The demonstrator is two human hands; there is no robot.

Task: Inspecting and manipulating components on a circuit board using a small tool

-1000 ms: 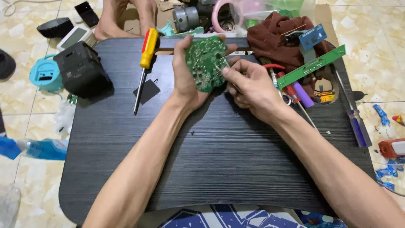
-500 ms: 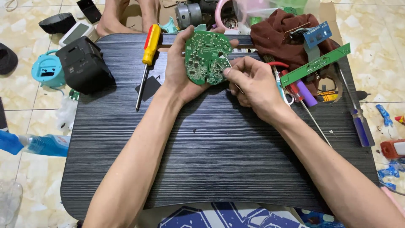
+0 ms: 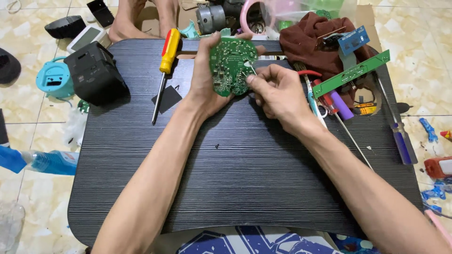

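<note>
The left hand (image 3: 205, 80) grips a round green board (image 3: 230, 66) by its edge, thumb along the near side and fingers curled over the far rim, holding it tilted above the table (image 3: 245, 188) at about 12 o'clock. The right hand (image 3: 278, 91) is pinched, thumb and forefinger pressing a thin metal tip against the board's 4 o'clock edge; what tool it is cannot be told.

From the hands toward 6 o'clock the tabletop is bare right to the near edge. The far edge is crowded: a brown cloth (image 3: 315, 44) at 1 o'clock, a black box (image 3: 94, 73) at 10 o'clock overhanging the left edge.

Counted: two green boards, the round one and one long strip (image 3: 351, 73); two screwdrivers, one yellow-handled (image 3: 165, 61) at 11 o'clock, one blue-handled (image 3: 400, 141) at 3 o'clock by the right edge; one blue bottle (image 3: 44, 162) on the floor at 9 o'clock.
</note>
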